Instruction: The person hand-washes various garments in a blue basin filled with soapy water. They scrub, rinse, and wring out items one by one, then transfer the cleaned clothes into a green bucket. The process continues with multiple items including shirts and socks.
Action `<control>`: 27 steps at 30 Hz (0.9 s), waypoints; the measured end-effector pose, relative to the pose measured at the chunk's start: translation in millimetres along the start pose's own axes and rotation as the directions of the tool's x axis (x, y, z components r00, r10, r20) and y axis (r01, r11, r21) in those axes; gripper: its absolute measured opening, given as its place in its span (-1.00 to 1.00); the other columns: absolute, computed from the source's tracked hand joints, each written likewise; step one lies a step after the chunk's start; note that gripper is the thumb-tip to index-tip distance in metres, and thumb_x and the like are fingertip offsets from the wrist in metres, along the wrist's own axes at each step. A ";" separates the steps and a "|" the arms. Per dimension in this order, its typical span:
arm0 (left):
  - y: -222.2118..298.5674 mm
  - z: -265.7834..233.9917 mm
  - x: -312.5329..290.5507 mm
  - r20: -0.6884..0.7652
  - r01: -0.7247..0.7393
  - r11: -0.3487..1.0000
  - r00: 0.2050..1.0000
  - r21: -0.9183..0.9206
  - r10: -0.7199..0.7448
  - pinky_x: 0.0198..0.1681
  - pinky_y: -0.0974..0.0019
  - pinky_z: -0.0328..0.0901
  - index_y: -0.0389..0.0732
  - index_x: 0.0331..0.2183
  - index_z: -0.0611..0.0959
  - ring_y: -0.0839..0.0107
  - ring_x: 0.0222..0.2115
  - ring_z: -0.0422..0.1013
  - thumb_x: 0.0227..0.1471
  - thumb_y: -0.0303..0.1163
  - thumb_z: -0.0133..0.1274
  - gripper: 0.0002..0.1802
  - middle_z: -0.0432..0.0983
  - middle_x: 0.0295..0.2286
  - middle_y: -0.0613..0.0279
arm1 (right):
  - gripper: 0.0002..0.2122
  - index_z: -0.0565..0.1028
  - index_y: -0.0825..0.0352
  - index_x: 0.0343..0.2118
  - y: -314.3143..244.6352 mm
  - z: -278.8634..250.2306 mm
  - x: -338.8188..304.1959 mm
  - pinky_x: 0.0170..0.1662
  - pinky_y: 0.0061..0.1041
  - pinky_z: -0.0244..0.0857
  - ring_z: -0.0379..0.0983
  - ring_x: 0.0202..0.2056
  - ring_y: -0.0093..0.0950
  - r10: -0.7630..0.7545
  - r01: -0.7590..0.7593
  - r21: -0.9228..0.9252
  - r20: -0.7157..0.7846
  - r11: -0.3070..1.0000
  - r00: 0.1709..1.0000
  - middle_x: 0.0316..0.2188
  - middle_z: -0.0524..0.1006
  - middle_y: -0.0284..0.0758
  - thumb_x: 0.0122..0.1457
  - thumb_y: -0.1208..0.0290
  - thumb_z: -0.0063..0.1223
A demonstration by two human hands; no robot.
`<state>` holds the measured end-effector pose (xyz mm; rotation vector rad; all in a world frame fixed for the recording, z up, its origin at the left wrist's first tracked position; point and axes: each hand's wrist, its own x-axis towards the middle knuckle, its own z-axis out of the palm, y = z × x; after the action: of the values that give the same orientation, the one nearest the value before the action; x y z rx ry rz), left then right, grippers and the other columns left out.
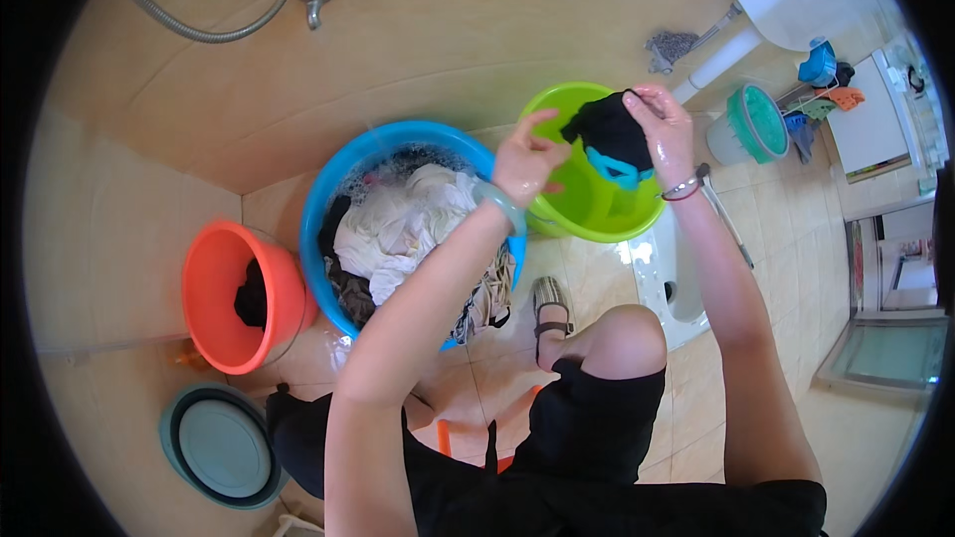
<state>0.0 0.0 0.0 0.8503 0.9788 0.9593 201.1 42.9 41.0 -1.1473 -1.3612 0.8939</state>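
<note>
A wet black cloth garment (607, 127) with a turquoise patch hangs over the lime-green bucket (597, 229). At its upper right corner, my right hand (665, 129) pinches it between thumb and fingers. My left hand (527, 161), wet and with fingers apart, is over the bucket's left rim, a little away from the cloth. It holds nothing that I can see. Left of the bucket stands a big blue basin (323, 159) with sudsy water. White laundry (403, 224) is heaped in it, with dark and striped pieces around.
An orange-red bucket (204, 283) with a black cloth inside stands at the left, above a grey-green folding basin (179, 438). A floor toilet (686, 288) is right of my knee. A teal-rimmed bin (731, 134) stands farther right. A tap (315, 0) juts from the wall.
</note>
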 end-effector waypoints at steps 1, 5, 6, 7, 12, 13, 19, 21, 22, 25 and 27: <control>4.4 14.5 -5.0 -0.022 0.070 0.998 0.997 0.003 -0.070 -0.32 0.18 0.49 -0.07 0.11 0.34 0.32 -0.21 0.40 -0.06 -0.08 0.26 -0.25 0.41 -0.16 0.21 | -0.85 0.51 0.39 -0.26 1.6 1.6 -3.0 -0.21 -0.71 0.29 0.42 -0.34 -0.68 0.088 -0.085 0.070 -0.043 0.994 0.995 -0.37 0.53 -0.43 0.13 0.49 0.17; -27.8 39.4 8.3 0.043 0.361 0.914 0.932 -0.185 -0.359 -0.33 0.20 0.49 -0.23 -0.02 0.41 0.40 -0.24 0.40 -0.08 -0.05 0.29 -0.31 0.43 -0.24 0.23 | -0.85 0.53 0.35 -0.28 14.6 -10.2 -11.7 -0.19 -0.70 0.26 0.40 -0.32 -0.68 0.270 -0.252 0.142 -0.126 0.957 0.954 -0.38 0.53 -0.45 0.11 0.45 0.21; -32.0 40.6 11.7 0.021 0.306 0.932 0.951 -0.195 -0.308 -0.36 0.28 0.47 -0.26 -0.11 0.46 0.41 -0.27 0.41 -0.06 -0.09 0.28 -0.41 0.46 -0.29 0.25 | -0.86 0.55 0.34 -0.30 14.8 -15.9 -11.6 -0.18 -0.69 0.24 0.39 -0.31 -0.67 0.325 -0.307 0.139 -0.131 0.942 0.937 -0.38 0.52 -0.45 0.10 0.44 0.22; -34.7 39.4 16.8 -0.045 0.249 0.952 0.964 -0.179 -0.261 -0.40 0.29 0.47 -0.28 -0.15 0.49 0.42 -0.33 0.43 -0.05 -0.13 0.27 -0.46 0.49 -0.34 0.25 | -0.86 0.55 0.34 -0.30 16.7 -21.5 -10.8 -0.19 -0.69 0.24 0.39 -0.32 -0.67 0.304 -0.288 0.109 -0.183 0.951 0.935 -0.39 0.52 -0.46 0.10 0.44 0.22; -23.1 -1.7 40.9 -0.278 -0.151 0.974 0.941 0.170 0.195 -0.47 0.42 0.39 -0.34 -0.37 0.61 0.47 -0.57 0.46 -0.01 -0.41 0.21 -0.80 0.58 -0.52 0.22 | -0.89 0.54 0.32 -0.36 39.0 -74.2 -4.0 -0.33 -0.72 0.20 0.34 -0.39 -0.68 0.282 -0.272 0.082 -0.374 0.959 0.883 -0.47 0.48 -0.51 0.14 0.40 0.16; -24.3 -9.3 41.7 -0.326 -0.166 0.966 0.918 0.197 0.224 -0.46 0.41 0.37 -0.33 -0.33 0.62 0.48 -0.55 0.47 -0.02 -0.45 0.20 -0.81 0.60 -0.50 0.20 | -0.90 0.53 0.30 -0.36 43.5 -75.4 -3.5 -0.37 -0.73 0.19 0.34 -0.40 -0.69 0.312 -0.304 0.082 -0.385 0.949 0.869 -0.49 0.47 -0.52 0.16 0.39 0.14; -58.8 36.3 52.0 -0.179 -0.255 0.842 0.909 0.475 0.377 -0.32 0.39 0.38 -0.29 -0.25 0.62 0.46 -0.40 0.51 -0.05 -0.47 0.20 -0.75 0.61 -0.40 0.15 | -0.86 0.44 0.36 -0.27 80.6 -32.0 -11.8 -0.40 -0.52 0.51 0.39 -0.41 -0.61 0.347 -0.344 0.048 -0.112 0.938 0.931 -0.41 0.42 -0.41 0.16 0.45 0.10; -67.9 43.6 48.9 -0.210 -0.200 0.861 0.921 0.468 0.328 -0.25 0.32 0.39 -0.26 -0.18 0.62 0.28 -0.34 0.53 -0.05 -0.41 0.19 -0.68 0.60 -0.36 0.06 | -0.87 0.44 0.36 -0.28 91.2 -27.4 -13.0 -0.40 -0.52 0.51 0.42 -0.39 -0.60 0.367 -0.372 -0.048 -0.089 0.927 0.926 -0.41 0.43 -0.40 0.15 0.47 0.11; -71.9 39.9 44.0 -0.201 -0.238 0.823 0.900 0.517 0.387 -0.21 0.28 0.39 -0.23 -0.15 0.61 0.22 -0.30 0.52 -0.05 -0.39 0.19 -0.65 0.59 -0.31 0.03 | -0.88 0.45 0.38 -0.32 100.6 -30.7 -12.6 -0.40 -0.51 0.52 0.45 -0.40 -0.57 0.367 -0.372 -0.060 -0.071 0.926 0.927 -0.42 0.44 -0.38 0.14 0.48 0.12; -79.5 14.4 33.6 -0.204 -0.273 0.781 0.869 0.562 0.450 -0.08 0.21 0.36 -0.16 -0.08 0.57 0.17 -0.15 0.48 -0.04 -0.41 0.16 -0.60 0.52 -0.13 0.01 | -0.88 0.47 0.40 -0.35 134.0 -40.4 -9.8 -0.40 -0.52 0.52 0.46 -0.42 -0.56 0.426 -0.422 -0.218 -0.031 0.880 0.904 -0.44 0.47 -0.37 0.13 0.48 0.13; -93.3 -19.8 31.1 -0.280 -0.295 0.782 0.817 0.548 0.505 -0.05 0.15 0.32 -0.17 -0.10 0.56 0.01 -0.15 0.43 -0.07 -0.46 0.14 -0.60 0.51 -0.18 -0.02 | -0.86 0.52 0.39 -0.35 144.7 -35.3 -10.0 -0.33 -0.52 0.47 0.49 -0.44 -0.49 0.353 -0.326 -0.453 -0.027 0.830 0.935 -0.42 0.54 -0.30 0.12 0.42 0.14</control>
<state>13.6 -0.1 -99.4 1.3597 1.4791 1.3349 256.4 66.0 -95.8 -1.7807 -1.4827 0.8858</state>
